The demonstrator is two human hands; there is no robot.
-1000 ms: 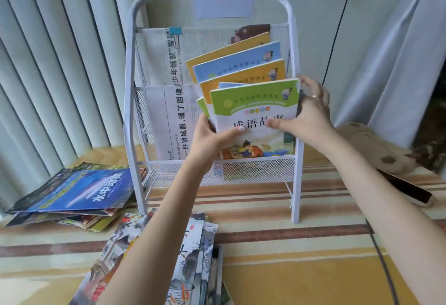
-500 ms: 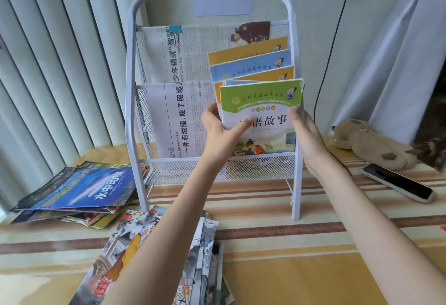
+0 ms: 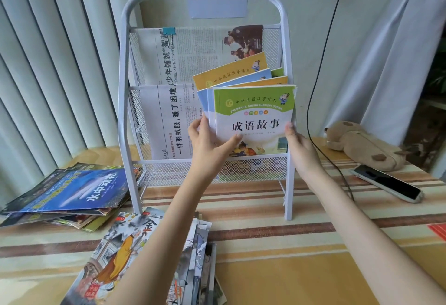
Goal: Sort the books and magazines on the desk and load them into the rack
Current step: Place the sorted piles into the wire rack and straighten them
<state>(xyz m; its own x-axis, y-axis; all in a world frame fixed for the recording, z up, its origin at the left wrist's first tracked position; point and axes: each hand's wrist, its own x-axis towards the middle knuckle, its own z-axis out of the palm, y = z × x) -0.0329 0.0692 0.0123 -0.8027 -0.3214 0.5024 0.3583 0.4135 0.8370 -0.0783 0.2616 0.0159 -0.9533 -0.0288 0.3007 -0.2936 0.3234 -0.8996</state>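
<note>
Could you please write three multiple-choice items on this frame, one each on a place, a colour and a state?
1. Where does the phone lie?
A. in the rack
B. on the desk, right of the rack
C. on the magazine pile

2. What colour is the top band of the front book?
A. green
B. red
C. black

3. What is the left hand doing?
A. resting flat on the desk
B. gripping the fanned books at their left edge
C. holding the phone

Key: 1 B, it lies on the striped desk beside the plush toy, clear of the rack. 2 A, a green band tops its white cover. 3 B, thumb in front and fingers behind the books; the right hand steadies the right edge.
</note>
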